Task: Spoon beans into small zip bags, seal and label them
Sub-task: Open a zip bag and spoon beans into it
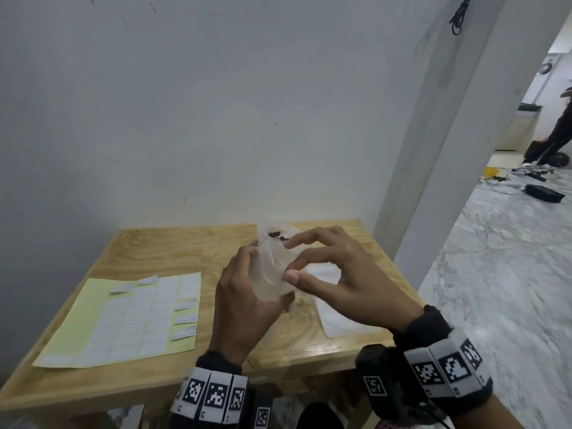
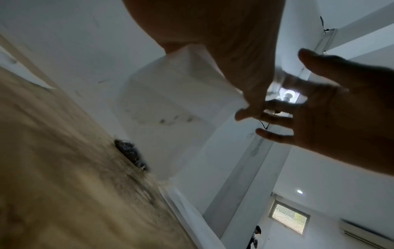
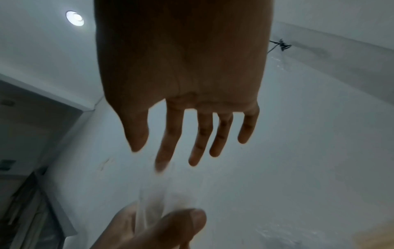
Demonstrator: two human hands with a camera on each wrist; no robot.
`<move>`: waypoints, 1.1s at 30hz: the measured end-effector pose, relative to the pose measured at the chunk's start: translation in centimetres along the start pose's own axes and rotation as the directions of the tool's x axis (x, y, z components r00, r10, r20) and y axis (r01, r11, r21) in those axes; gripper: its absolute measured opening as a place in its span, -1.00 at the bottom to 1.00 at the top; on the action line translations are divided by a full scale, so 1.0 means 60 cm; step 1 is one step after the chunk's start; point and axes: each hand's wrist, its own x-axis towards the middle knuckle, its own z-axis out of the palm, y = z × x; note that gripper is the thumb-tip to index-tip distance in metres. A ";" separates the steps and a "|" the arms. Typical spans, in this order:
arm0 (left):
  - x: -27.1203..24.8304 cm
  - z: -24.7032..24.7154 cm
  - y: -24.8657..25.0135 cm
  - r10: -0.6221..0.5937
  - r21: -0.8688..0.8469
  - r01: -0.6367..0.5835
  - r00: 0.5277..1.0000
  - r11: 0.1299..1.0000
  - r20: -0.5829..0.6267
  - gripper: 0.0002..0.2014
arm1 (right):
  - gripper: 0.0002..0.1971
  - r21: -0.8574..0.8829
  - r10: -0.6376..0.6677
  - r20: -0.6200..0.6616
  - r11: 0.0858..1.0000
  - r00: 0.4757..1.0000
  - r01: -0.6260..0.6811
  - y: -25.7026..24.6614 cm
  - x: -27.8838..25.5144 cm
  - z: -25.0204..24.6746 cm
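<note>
left hand (image 1: 244, 292) grips bag (image 1: 272, 267) above table (image 1: 161, 252) centre | right hand (image 1: 334, 274) at bag's 3 o'clock, fingers spread, contact unclear | beans (image 1: 275, 234) blurred | labels (image 1: 133, 317) at 9 o'clock | white wall (image 1: 216, 103) behind

Bare wood along the light wooden tabletop (image 1: 148, 252) far edge and left far corner. Near left blocked by yellow-backed sheet of white sticker labels (image 1: 123, 320); near right by flat white plastic sheet (image 1: 334, 320). Open strip between them.
</note>
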 end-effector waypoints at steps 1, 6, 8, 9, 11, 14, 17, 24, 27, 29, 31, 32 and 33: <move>0.000 0.001 -0.004 -0.013 0.007 0.013 1.000 1.000 0.003 -0.26 | -0.79 0.052 0.017 -0.062 0.999 0.998 -0.014 0.005 0.001 -0.006; 0.003 0.003 -0.009 -0.071 0.073 0.071 0.997 0.995 -0.006 -0.23 | -0.91 -0.095 0.322 -0.206 0.933 0.924 -0.346 0.095 0.011 -0.037; 0.004 0.004 -0.009 -0.084 0.092 0.083 0.996 0.992 0.004 -0.22 | -0.88 -0.245 0.507 -0.172 0.808 0.844 -0.535 0.142 0.007 -0.050; 0.005 0.005 -0.008 -0.089 0.104 0.088 0.996 0.991 0.012 -0.21 | -0.86 -0.303 0.584 -0.152 0.740 0.797 -0.600 0.164 0.003 -0.054; 0.007 0.008 -0.008 -0.102 0.120 0.098 0.994 0.988 0.029 -0.21 | -0.76 -0.410 0.716 -0.102 0.602 0.691 -0.685 0.203 -0.008 -0.057; 0.007 0.014 -0.010 -0.108 0.133 0.101 0.993 0.986 0.047 -0.22 | -0.60 -0.556 0.830 -0.066 0.431 0.554 -0.711 0.247 -0.027 -0.048; 0.007 0.018 -0.009 -0.114 0.131 0.106 0.992 0.986 0.060 -0.26 | -0.59 -0.607 0.854 -0.050 0.386 0.518 -0.694 0.275 -0.046 -0.030; 0.007 0.022 -0.003 -0.125 0.119 0.115 0.988 0.986 0.086 -0.26 | -0.70 -0.541 0.873 0.022 0.421 0.488 -0.728 0.306 -0.053 -0.020; 0.011 0.020 0.000 -0.132 0.101 0.123 0.987 0.987 0.088 -0.27 | -0.80 -0.367 0.865 0.012 0.471 0.502 -0.802 0.313 -0.055 -0.032; 0.015 0.017 0.001 -0.138 0.083 0.131 0.987 0.988 0.083 -0.28 | -0.89 -0.185 0.834 -0.063 0.531 0.549 -0.827 0.308 -0.054 -0.045; 0.020 0.012 0.000 -0.150 0.059 0.146 0.986 0.988 0.073 -0.27 | -0.87 -0.062 0.781 -0.164 0.601 0.602 -0.797 0.291 -0.043 -0.060; 0.022 0.010 0.000 -0.160 0.049 0.157 0.985 0.986 0.069 -0.27 | -0.86 -0.021 0.751 -0.207 0.637 0.627 -0.771 0.280 -0.034 -0.066; 0.023 0.009 -0.001 -0.166 0.040 0.163 0.984 0.986 0.066 -0.26 | -0.86 0.020 0.720 -0.246 0.673 0.649 -0.739 0.267 -0.021 -0.072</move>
